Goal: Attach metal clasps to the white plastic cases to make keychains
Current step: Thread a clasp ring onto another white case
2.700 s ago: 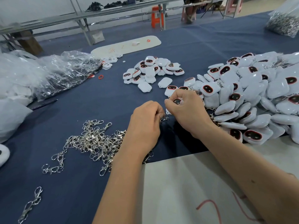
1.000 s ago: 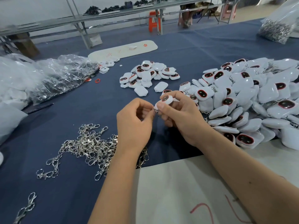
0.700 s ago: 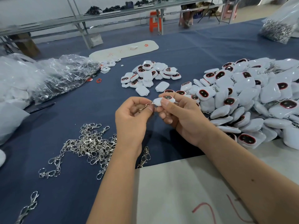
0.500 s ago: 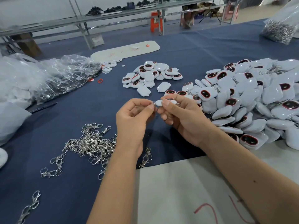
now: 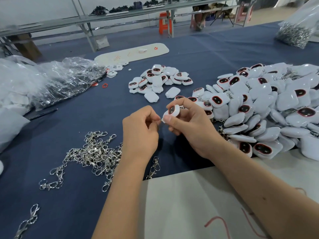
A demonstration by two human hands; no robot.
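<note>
Between a tangle of metal clasps (image 5: 94,152) and heaped cases (image 5: 269,107), the right hand (image 5: 191,125) pinches a white case (image 5: 172,111), now tilted upward; left hand (image 5: 140,133) pinches its clasp end.

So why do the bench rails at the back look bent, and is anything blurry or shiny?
Head view: the wide-angle lens bows the far bench rail; the bag of clasps at the top right corner is smeared; the white cases and crumpled plastic bags catch soft glare; both hands cast a faint shadow on the blue cloth.
</note>
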